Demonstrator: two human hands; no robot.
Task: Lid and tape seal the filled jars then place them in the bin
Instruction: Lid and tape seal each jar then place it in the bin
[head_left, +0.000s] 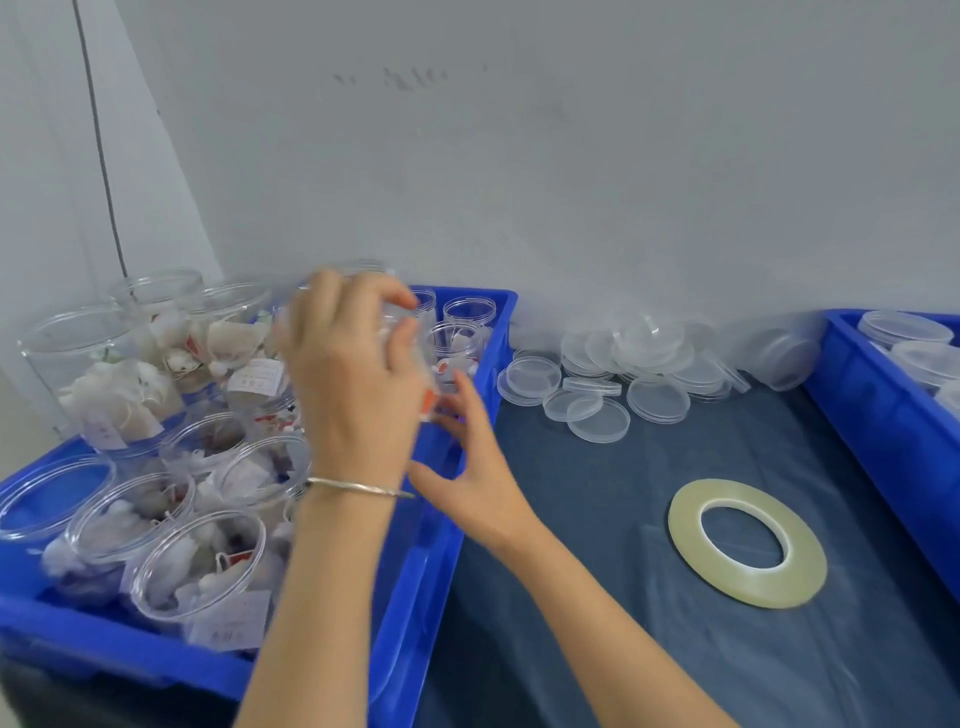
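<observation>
Your left hand (358, 374) curled its fingers around a clear filled jar (415, 358), lifted above the right rim of the blue bin (415, 597) at the table's left edge. The jar was blurred; no lid could be made out on it. Your right hand (467, 467) was under and beside the jar's base, fingers spread; whether they touched it could not be told.

The bin held many open jars of white sachets, crowded and some tipped on their sides. Loose clear lids (613, 374) lay heaped at the back edge of the dark table (623, 649), near the wall. The tape roll (746, 543) lay flat toward the table's right side, apart from the lids. A second blue bin (893, 415) along the right edge held lidded jars.

Judgement: step in hand was carrying one jar out for lidding. Keep it upright, support the base with the right hand, and clear the bin rim before moving right, since neighbouring jars stood close and could be knocked. Open room lay on the table's middle, between the lid heap and the tape; set it down there, within reach of both.
</observation>
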